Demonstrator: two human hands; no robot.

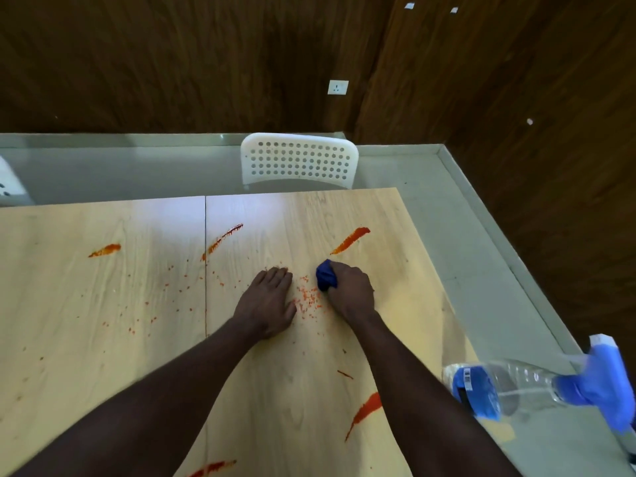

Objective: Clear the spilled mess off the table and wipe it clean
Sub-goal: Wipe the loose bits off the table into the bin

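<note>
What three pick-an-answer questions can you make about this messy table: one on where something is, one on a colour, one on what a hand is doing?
1. Where is the spray bottle?
A) on a shelf
B) by the right edge of the table
C) on the floor

2. What colour is the cloth?
A) white
B) green
C) blue

3. What is the left hand doing?
A) resting flat on the table, fingers straight
B) squeezing a sponge
C) waving in the air

Answers:
1 B, the bottle sits at the tabletop's right edge.
2 C, the bunched cloth gripped by the right hand is dark blue.
3 A, its palm lies on the wood beside the orange crumbs.
</note>
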